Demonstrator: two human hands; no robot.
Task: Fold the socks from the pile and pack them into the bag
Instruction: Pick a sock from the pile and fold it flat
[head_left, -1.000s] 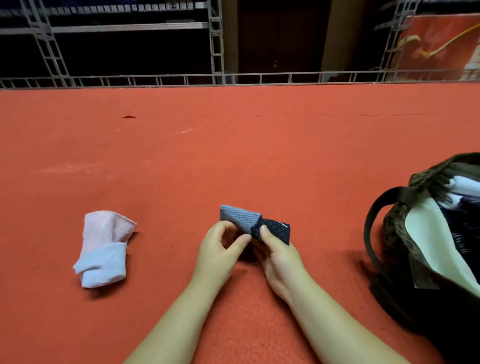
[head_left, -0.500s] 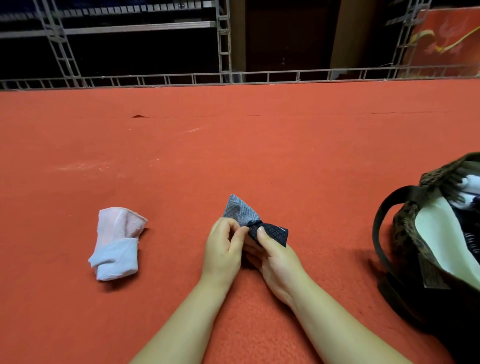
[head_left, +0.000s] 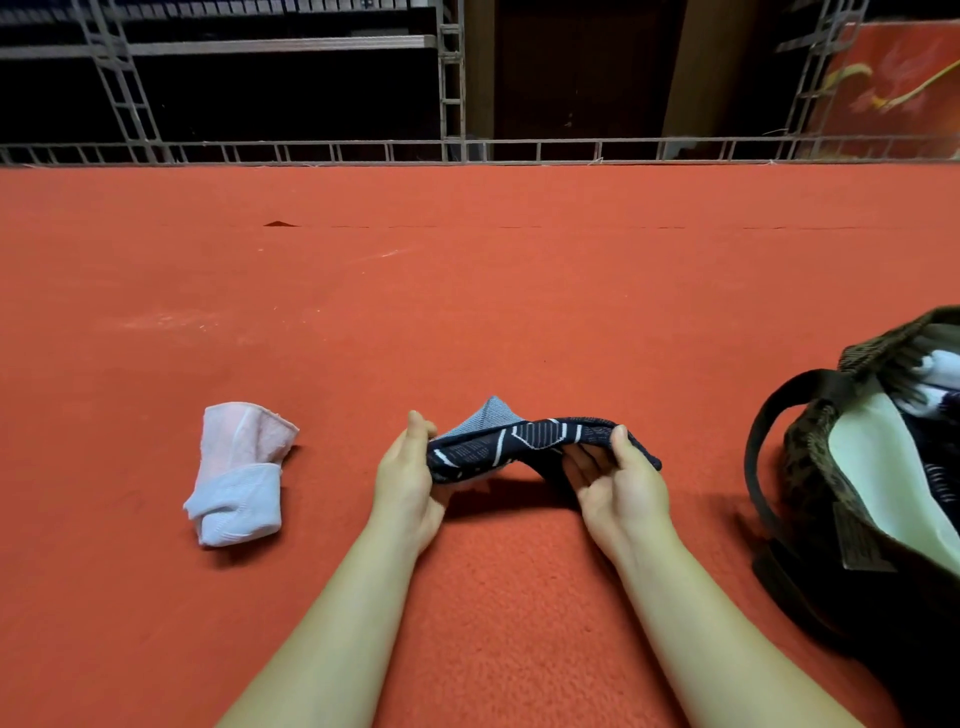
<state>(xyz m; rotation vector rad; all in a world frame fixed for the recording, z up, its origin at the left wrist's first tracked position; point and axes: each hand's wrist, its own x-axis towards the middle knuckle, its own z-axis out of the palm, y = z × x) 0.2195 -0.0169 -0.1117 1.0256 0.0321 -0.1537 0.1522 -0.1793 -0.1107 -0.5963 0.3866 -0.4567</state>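
Note:
A dark navy sock (head_left: 524, 441) with white line patterns and a grey toe part is stretched between my hands just above the red surface. My left hand (head_left: 408, 480) grips its left end, thumb on top. My right hand (head_left: 618, 480) pinches its right end. A folded pink and white sock bundle (head_left: 236, 475) lies to the left on the carpet. An open dark patterned bag (head_left: 810, 467) with a pale lining stands at the right edge; folded socks show inside it.
The red felt surface (head_left: 467, 312) stretches far ahead to a metal truss rail (head_left: 467, 150) at its back edge. A dark bag strap (head_left: 763, 441) loops toward my right hand. Dark shelving stands beyond the rail.
The navy sock was bunched small between my hands. My hands have moved apart and stretched it out wide; the right hand moved right toward the bag.

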